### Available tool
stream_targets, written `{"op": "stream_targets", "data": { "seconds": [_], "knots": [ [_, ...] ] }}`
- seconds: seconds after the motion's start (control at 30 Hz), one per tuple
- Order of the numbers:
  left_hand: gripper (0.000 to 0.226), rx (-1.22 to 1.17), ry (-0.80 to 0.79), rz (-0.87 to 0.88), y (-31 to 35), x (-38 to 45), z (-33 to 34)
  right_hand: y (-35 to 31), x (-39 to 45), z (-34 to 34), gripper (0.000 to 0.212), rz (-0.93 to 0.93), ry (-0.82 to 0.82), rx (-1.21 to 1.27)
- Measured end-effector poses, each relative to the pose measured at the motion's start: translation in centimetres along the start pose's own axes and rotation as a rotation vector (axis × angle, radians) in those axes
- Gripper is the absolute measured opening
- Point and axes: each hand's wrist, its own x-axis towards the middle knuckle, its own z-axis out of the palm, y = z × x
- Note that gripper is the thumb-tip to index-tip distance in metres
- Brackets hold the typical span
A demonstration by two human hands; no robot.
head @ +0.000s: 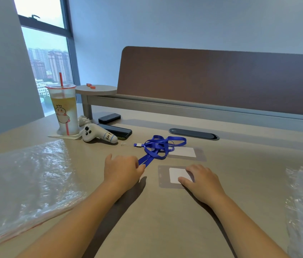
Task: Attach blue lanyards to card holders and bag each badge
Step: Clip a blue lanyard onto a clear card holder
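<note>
Both forearms reach over the beige table. Left hand pinches the tangled blue ribbon lanyard, which trails away beyond its fingertips. Right hand rests relaxed, fingers flat on the near clear plastic card holder; a second clear card holder lies just beyond, under the lanyard's loops

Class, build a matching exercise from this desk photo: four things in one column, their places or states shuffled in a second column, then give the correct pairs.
Things:
1. blue lanyards
2. near card holder
3. drink cup
4. zip bag

Places or states:
A. lying flat at the desk's left edge
B. under the right hand's fingers
C. standing upright with a red straw
D. tangled, ends at the left hand

Pairs: 1-D, 2-B, 3-C, 4-A
</note>
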Motion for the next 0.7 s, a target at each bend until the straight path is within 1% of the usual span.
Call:
{"op": "stream_targets", "data": {
  "seconds": [0.1,0.17,0.27,0.37,0.47,0.57,0.63,0.7],
  "knots": [
    [0.024,-0.345,0.047,-0.083,-0.8,1.2,-0.1,-0.1,0.0,0.1,0.045,-0.005,0.009,0.009],
    [0.027,-0.411,0.047,-0.08,-1.3,2.8,0.1,-0.2,0.1,0.1,0.045,-0.02,0.016,0.016],
    [0.04,-0.328,-0.046,-0.025,-1.7,5.3,0.7,-0.5,0.7,0.1,0.045,-0.039,0.017,0.025],
    [0.044,-0.24,-0.136,0.038,-1.6,7.2,1.1,-0.7,1.7,0.2,0.046,-0.046,0.015,0.035],
    [0.055,-0.209,-0.194,0.045,-1.5,8.6,1.5,-0.5,2.4,0.3,0.047,-0.045,0.022,0.042],
    [0.062,-0.114,-0.201,0.019,-1.9,9.8,2.3,-0.3,2.7,0.5,0.048,-0.031,0.016,0.043],
    [0.06,-0.095,-0.178,0.009,-2.0,10.1,2.9,-0.3,2.7,0.6,0.05,-0.019,0.02,0.022],
    [0.054,-0.14,-0.155,0.001,-1.9,10.0,3.2,-0.3,2.5,0.5,0.053,0.016,0.017,0.013]
  ]
}}
